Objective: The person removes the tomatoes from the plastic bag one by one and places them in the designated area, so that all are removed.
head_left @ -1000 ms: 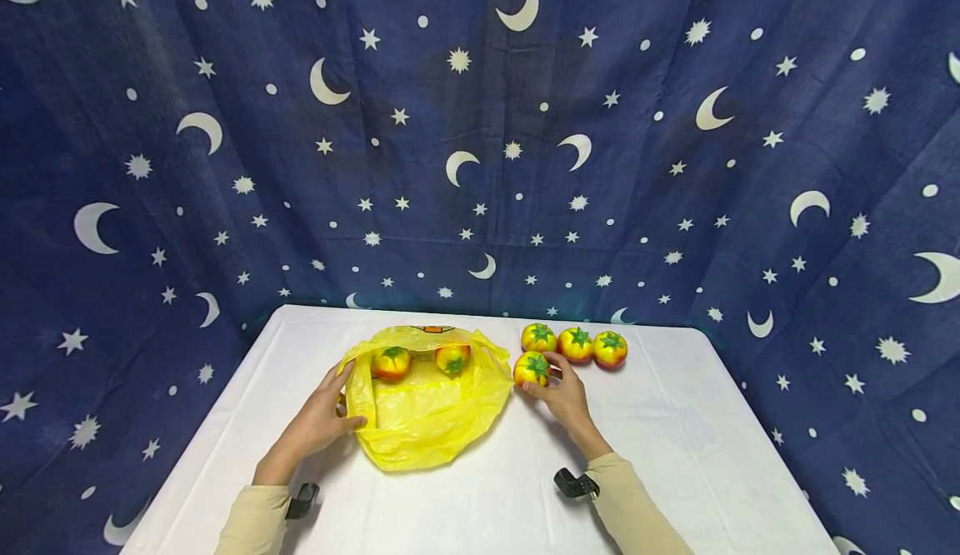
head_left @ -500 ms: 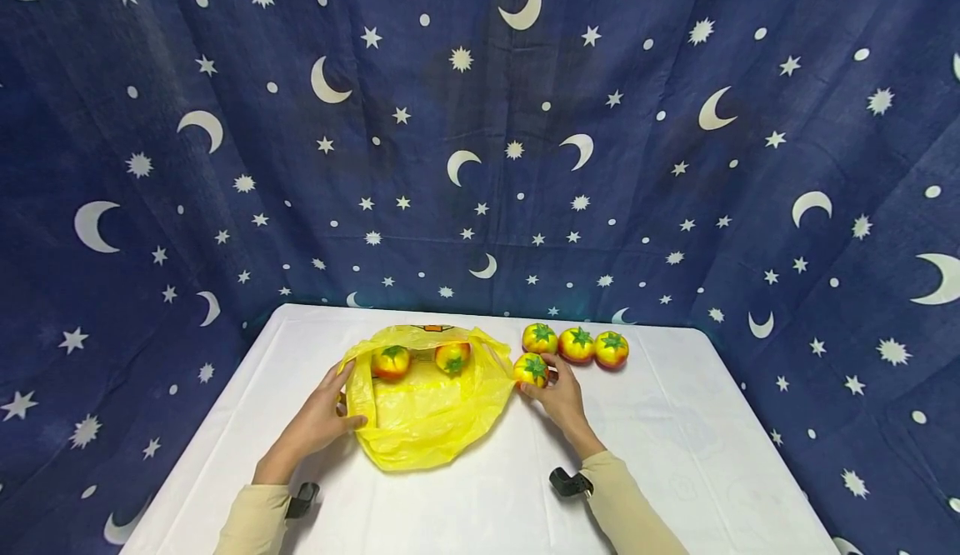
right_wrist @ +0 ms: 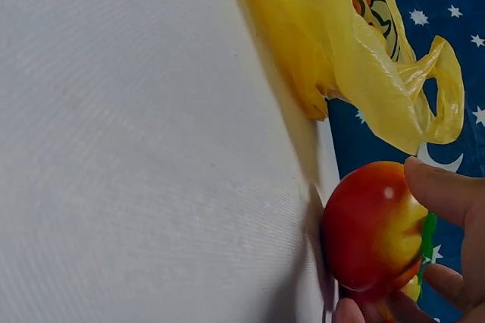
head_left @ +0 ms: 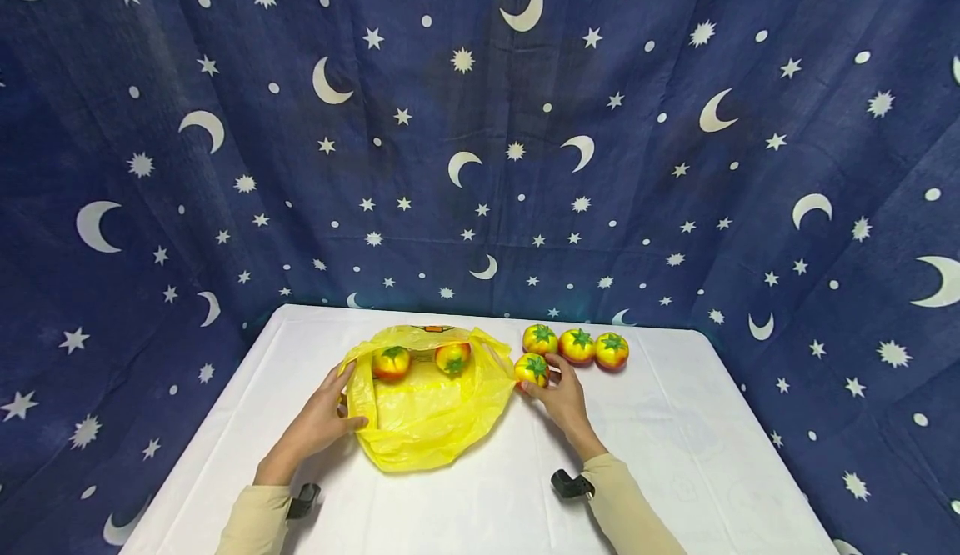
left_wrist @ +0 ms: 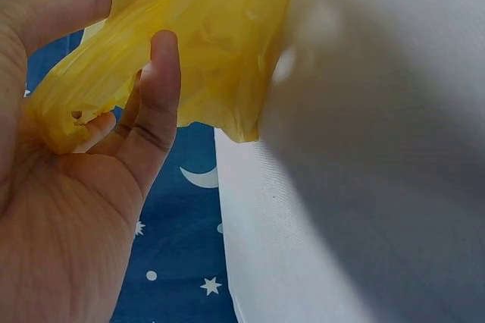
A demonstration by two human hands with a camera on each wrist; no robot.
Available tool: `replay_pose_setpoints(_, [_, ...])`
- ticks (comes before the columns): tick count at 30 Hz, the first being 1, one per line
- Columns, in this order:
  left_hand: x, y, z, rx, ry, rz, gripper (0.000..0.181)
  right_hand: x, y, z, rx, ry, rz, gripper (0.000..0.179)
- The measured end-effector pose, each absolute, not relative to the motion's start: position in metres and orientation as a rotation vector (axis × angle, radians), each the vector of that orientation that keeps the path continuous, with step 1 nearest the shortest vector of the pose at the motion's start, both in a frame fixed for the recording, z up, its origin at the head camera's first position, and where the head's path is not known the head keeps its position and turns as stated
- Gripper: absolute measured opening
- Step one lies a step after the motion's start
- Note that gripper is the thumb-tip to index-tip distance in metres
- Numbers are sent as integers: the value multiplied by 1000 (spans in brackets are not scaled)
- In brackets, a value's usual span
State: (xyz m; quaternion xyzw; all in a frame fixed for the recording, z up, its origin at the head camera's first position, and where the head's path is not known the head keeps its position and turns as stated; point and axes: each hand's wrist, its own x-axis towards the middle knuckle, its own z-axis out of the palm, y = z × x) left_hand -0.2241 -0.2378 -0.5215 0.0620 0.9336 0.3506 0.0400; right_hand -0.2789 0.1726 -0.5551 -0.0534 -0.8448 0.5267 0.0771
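A yellow plastic bag (head_left: 431,447) lies on the table with its mouth open toward me. Inside it sit two red-and-yellow tomatoes, a left tomato (head_left: 391,363) and a right tomato (head_left: 453,358). My left hand (head_left: 317,422) holds the bag's left edge; in the left wrist view the thin plastic (left_wrist: 220,50) bunches between thumb and fingers. Just right of the bag, my right hand (head_left: 564,398) grips another tomato (head_left: 531,368) with a green star-shaped top. The right wrist view shows thumb and fingertips around this tomato (right_wrist: 371,224), close to the tabletop.
Behind the right hand stand three more tomatoes in a row: one near the bag (head_left: 539,338), a middle tomato (head_left: 576,345) and a right tomato (head_left: 611,351). A white cloth covers the table (head_left: 675,455). A dark blue curtain (head_left: 480,163) with moons and stars hangs behind.
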Motion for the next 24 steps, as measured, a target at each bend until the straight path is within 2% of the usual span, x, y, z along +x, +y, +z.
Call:
replay_pose_setpoints(11, [-224, -239, -522, 194, 2863, 1068, 100, -269, 175, -516, -32, -2345, 1574, 64])
replay_pose_setpoints(17, [-225, -239, -522, 192, 2860, 1066, 101, -257, 159, -488, 82, -2252, 1668, 58])
replay_pose_setpoints(24, [-225, -239, -523, 188, 2848, 1082, 101, -250, 137, -475, 142, -2253, 1760, 58])
